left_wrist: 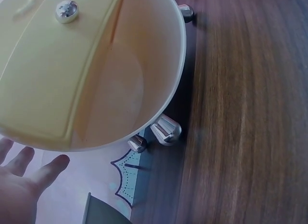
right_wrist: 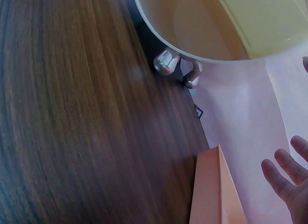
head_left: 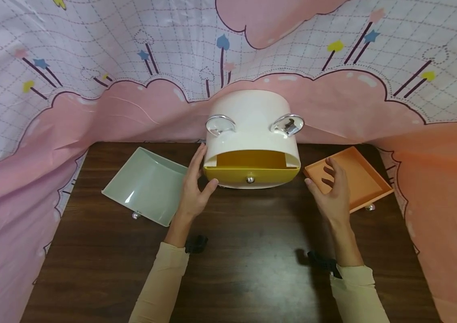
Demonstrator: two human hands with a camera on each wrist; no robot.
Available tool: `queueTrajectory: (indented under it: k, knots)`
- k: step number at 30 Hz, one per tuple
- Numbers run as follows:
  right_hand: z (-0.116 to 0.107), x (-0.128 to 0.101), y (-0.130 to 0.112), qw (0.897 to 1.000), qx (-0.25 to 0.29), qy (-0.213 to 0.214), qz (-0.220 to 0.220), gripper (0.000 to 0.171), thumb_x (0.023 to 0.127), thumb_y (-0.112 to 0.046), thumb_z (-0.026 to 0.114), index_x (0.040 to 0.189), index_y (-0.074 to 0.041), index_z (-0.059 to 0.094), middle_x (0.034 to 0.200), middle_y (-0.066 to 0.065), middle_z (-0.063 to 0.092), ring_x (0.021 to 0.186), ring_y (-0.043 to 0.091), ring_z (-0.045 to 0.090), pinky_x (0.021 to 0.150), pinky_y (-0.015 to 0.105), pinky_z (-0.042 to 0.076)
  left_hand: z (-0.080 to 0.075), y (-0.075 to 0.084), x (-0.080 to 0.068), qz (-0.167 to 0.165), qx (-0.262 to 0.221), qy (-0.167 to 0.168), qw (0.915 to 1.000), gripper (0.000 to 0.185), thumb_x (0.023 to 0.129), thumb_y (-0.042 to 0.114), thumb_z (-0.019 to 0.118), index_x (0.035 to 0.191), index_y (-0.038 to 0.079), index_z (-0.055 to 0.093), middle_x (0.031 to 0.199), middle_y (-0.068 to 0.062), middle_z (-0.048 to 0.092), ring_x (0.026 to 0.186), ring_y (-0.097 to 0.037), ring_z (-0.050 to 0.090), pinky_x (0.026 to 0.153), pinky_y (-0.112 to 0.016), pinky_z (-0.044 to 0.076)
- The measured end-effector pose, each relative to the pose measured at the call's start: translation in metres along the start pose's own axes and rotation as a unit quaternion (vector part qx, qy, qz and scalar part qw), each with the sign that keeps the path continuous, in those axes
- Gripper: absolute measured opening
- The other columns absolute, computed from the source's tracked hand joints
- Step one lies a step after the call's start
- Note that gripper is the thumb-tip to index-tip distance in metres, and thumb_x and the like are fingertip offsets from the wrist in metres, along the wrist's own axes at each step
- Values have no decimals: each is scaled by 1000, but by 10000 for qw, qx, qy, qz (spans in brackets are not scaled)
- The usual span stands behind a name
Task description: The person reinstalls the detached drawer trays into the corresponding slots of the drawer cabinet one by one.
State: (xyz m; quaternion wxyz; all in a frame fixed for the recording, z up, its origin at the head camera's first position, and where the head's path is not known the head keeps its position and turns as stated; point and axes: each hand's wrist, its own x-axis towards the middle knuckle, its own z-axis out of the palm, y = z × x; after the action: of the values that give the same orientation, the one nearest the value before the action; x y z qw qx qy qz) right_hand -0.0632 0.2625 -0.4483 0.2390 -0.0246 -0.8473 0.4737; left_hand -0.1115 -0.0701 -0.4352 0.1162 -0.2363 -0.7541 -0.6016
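Yellow drawer [head_left: 230, 174] sits high in white cabinet [head_left: 252, 121]; L hand [head_left: 193, 188] spread by cabinet's left, R hand [head_left: 334, 193] spread, off its right. Prob. light, stiff, slick plastic; grip knob [head_left: 250, 180].

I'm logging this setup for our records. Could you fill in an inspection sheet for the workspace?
Surface: dark wood-grain tabletop
Job's things: white housing upright, with the yellow drawer in its upper part and an open space below; green drawer to the left, orange drawer to the right
Clutter: nothing seen
Grips: left grip beside the housing's left side, contact unclear; right grip apart from the housing, near the orange drawer, holding nothing
Cables: nothing seen
Surroundings: patterned cloth behind and on both sides
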Motion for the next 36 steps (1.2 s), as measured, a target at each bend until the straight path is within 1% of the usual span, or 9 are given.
queueTrajectory:
  k: [6,12,18,20,25,27,32,35,36]
  knots:
    - [-1,0,4,10000,26,10,-52,72,81,2,78,145,4,43,138,29,47,122,46,51,94,31,49,1,0,1,58,-16,0,10000,80,96,44,60,151,-7,31,158,-28,24,145,-33,31,106,-62,37]
    - [-4,-1,5,9998,149,96,20,70,82,3,77,144,4,44,138,30,47,123,47,50,94,24,46,0,-2,3,82,-44,10,10000,74,94,25,65,151,-7,31,158,-27,25,144,-33,32,105,-62,38]
    - [-21,-8,14,9994,-18,279,210,71,82,1,77,145,1,45,139,27,49,122,45,51,93,21,46,4,-1,2,99,34,-36,9999,81,96,46,60,150,-8,32,157,-26,27,144,-35,33,104,-60,39]
    - [-26,-12,24,9989,-82,358,282,71,82,1,77,146,-1,45,139,24,49,122,45,51,92,19,46,5,-1,2,94,19,-67,9999,79,96,44,60,150,-8,33,157,-27,27,144,-35,32,105,-59,39]
    - [-32,-15,58,9979,-325,369,425,75,82,-2,79,149,-10,44,142,16,49,124,40,52,93,19,46,4,-2,1,97,-40,-29,9999,72,92,21,66,149,-7,33,158,-26,27,144,-34,32,106,-60,38]
    - [-32,-14,66,9976,-394,344,449,76,83,-4,79,150,-13,43,143,14,49,124,38,52,93,19,47,3,-1,1,115,-46,-4,9999,72,92,20,66,149,-8,33,157,-27,27,144,-36,32,105,-61,38]
    - [-35,-12,54,9981,-276,386,395,73,83,-1,77,148,-6,44,143,18,49,123,42,51,92,18,47,1,0,0,83,-18,32,10000,78,95,40,63,149,-9,33,156,-28,28,143,-37,33,103,-62,39]
    - [-38,-11,39,9980,-143,527,304,70,84,1,75,147,-4,45,140,24,49,122,45,51,91,16,46,1,0,1,63,-6,50,10000,80,95,44,62,149,-8,33,157,-27,28,143,-35,33,103,-62,39]
    - [-39,-11,37,9979,-116,571,279,68,84,0,75,146,-5,46,140,25,49,122,45,51,92,16,46,1,0,1,69,-9,55,10000,77,95,39,63,149,-8,33,157,-27,28,143,-35,33,103,-62,39]
